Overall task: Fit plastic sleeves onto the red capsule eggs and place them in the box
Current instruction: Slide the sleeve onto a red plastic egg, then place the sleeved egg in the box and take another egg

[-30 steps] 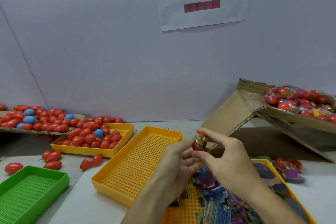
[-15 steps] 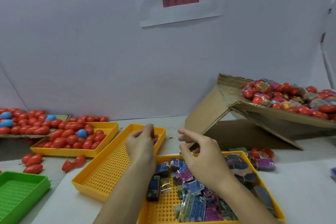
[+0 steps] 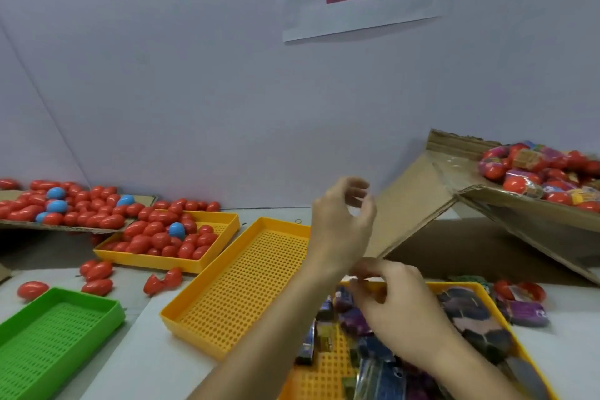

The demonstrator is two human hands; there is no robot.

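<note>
Reaching over the yellow sleeve tray (image 3: 467, 286), the right hand (image 3: 401, 312) is seen with fingers curled; whether a plastic sleeve (image 3: 352, 318) is pinched cannot be told. The left hand (image 3: 344, 221) is raised, loosely curled, holding nothing. Risk judged: several overlapping sleeves may be lifted together. Bare red capsule eggs (image 3: 162, 240) lie well apart, toward the worktop's left edge; the cardboard box (image 3: 487, 204) stands at the right edge.

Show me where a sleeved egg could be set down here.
The middle yellow tray lies bare, between the egg-filled yellow tray and the sleeve tray. The green tray is also bare. The cardboard box is crowded with sleeved eggs.
</note>
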